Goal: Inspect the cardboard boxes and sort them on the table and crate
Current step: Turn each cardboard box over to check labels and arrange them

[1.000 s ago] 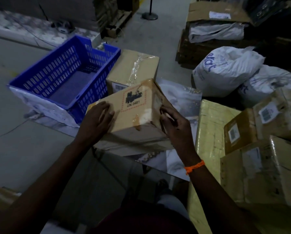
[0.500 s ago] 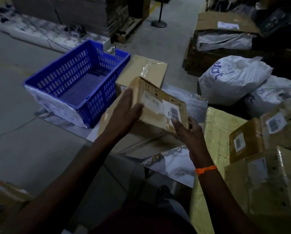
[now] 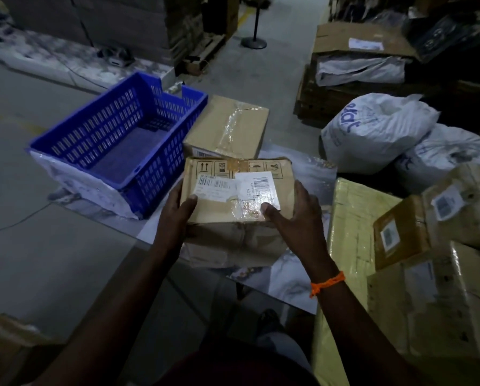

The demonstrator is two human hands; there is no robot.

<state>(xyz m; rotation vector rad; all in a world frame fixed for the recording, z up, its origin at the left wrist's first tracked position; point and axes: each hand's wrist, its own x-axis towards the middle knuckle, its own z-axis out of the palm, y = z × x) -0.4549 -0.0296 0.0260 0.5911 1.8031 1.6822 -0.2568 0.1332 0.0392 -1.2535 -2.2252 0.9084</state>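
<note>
I hold a small cardboard box (image 3: 233, 188) above the table, its labelled face with barcode stickers turned up toward me. My left hand (image 3: 177, 215) grips its left side, thumb on top. My right hand (image 3: 294, 218) grips its right side, thumb on the taped face. Under it lies a crumpled cardboard box (image 3: 230, 246) on the marble-patterned table (image 3: 311, 174). A taped cardboard box (image 3: 227, 126) stands further back on the table. The blue plastic crate (image 3: 116, 140) sits at the table's left end with nothing in it.
Several cardboard boxes (image 3: 439, 246) are stacked at my right beside a yellow wrapped package (image 3: 353, 218). Two white sacks (image 3: 378, 129) lie behind them. Pallets with cartons stand at the back right, and a post stand (image 3: 254, 43) is on the concrete floor.
Both hands have turned the small box over: the face with the hazard mark went away and the face with barcode labels now points up. The box sits lower, nearer the crumpled box.
</note>
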